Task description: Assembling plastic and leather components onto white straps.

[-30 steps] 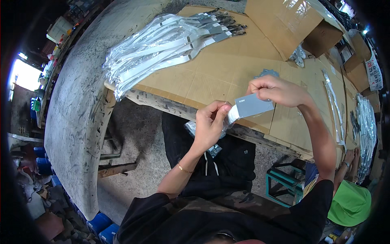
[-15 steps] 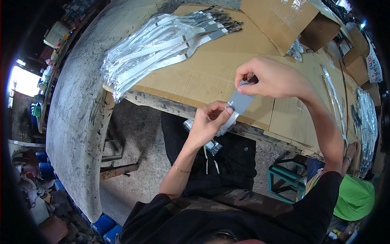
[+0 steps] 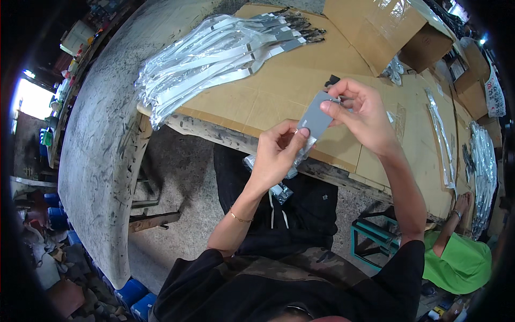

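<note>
A flat grey card (image 3: 315,117) is held up over the near edge of the table, with clear plastic trailing from its lower end. My left hand (image 3: 277,153) pinches that lower end between thumb and fingers. At the upper right corner my right hand (image 3: 365,115) grips the card, thumb on its face and fingers behind. A small black piece (image 3: 332,80) sticks out above the card; how it joins on is hidden. The plastic-wrapped lower part (image 3: 281,193) hangs down over my lap. On the table lies a pile of long white strips in clear plastic (image 3: 201,64), with grey and black ends.
Cardboard sheets (image 3: 268,115) cover the table. An open cardboard box (image 3: 375,32) stands at the back right. More wrapped strips (image 3: 484,172) lie at the far right, near a co-worker in green (image 3: 461,263). A teal stool frame (image 3: 370,241) stands below the table.
My right hand has turned and shifted its grip, baring more of the grey card and the black piece above it. My left hand keeps its pinch. At right, the co-worker's arm shows more.
</note>
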The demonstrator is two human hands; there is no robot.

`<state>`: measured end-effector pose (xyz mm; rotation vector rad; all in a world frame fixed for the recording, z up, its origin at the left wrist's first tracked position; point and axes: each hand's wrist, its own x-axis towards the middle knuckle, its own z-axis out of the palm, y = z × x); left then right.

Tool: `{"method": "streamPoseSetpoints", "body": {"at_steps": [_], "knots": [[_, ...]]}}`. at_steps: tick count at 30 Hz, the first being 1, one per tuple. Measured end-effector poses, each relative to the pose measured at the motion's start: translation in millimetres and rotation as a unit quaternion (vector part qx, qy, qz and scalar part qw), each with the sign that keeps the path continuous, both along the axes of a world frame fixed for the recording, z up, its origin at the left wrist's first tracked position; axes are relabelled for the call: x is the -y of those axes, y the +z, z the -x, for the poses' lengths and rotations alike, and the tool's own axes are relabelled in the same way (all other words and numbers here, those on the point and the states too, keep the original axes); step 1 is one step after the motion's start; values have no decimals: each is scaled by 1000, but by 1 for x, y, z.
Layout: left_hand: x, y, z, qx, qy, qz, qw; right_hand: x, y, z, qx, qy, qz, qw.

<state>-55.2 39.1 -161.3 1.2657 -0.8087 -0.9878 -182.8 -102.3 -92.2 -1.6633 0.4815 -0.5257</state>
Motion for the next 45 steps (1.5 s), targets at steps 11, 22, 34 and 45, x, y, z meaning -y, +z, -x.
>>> {"method": "streamPoseSetpoints", "body": {"at_steps": [11, 22, 34, 45], "knots": [[-1, 3, -7, 56, -117, -5, 992, 4, 11, -5, 34, -74, 115, 990], [0, 0, -6, -41, -68, 72, 994, 5, 13, -3, 23, -11, 126, 992], [3, 10, -5, -37, -56, 26, 997, 11, 17, -9, -86, 54, 135, 986], [23, 34, -12, 87, -40, 64, 993, 5, 28, -8, 4, -28, 81, 996]]}}
